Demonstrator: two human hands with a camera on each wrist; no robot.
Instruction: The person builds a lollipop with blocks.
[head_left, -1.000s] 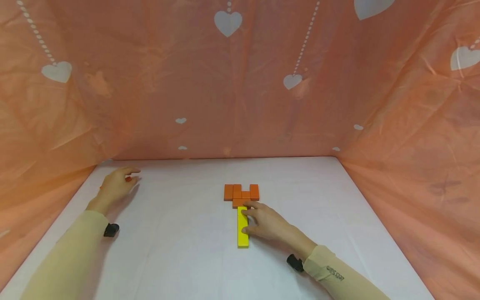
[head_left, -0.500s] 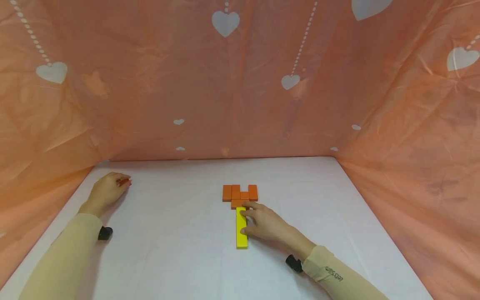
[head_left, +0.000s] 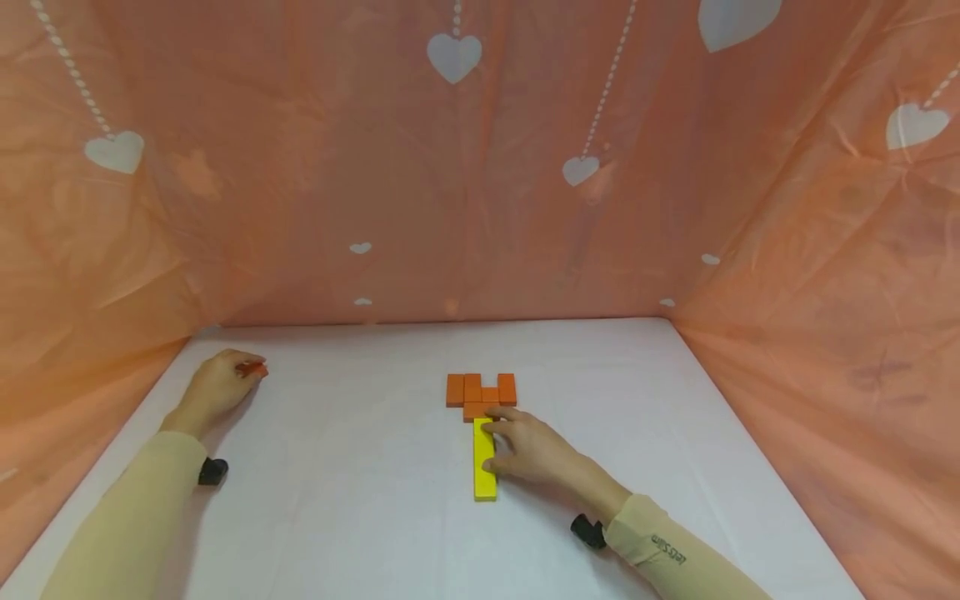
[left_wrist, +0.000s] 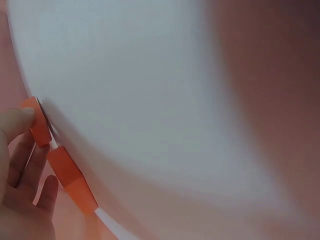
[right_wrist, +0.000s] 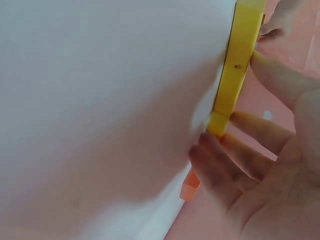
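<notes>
My left hand (head_left: 212,390), at the far left of the table, pinches a small orange block (left_wrist: 40,122) between thumb and fingers. In the left wrist view, two more orange blocks (left_wrist: 71,175) sit end to end beside it, close to the fingers. My right hand (head_left: 536,448) rests its fingertips on a long yellow bar (head_left: 484,479) at mid-table, fairly straight-fingered. A seam in the right wrist view splits the bar into a long yellow block (right_wrist: 232,65) and a short yellow piece (right_wrist: 218,123). Just beyond the bar lies a flat group of several orange blocks (head_left: 472,388), one partly under my fingertips.
A white cloth (head_left: 352,500) covers the table. Pink-orange curtains with white hearts (head_left: 454,57) hang at the back and both sides. Black wrist cameras (head_left: 213,472) are strapped to both wrists.
My left fingers have closed on an orange block, after hovering looser over it a second ago. The right hand and the yellow bar stay in place.
</notes>
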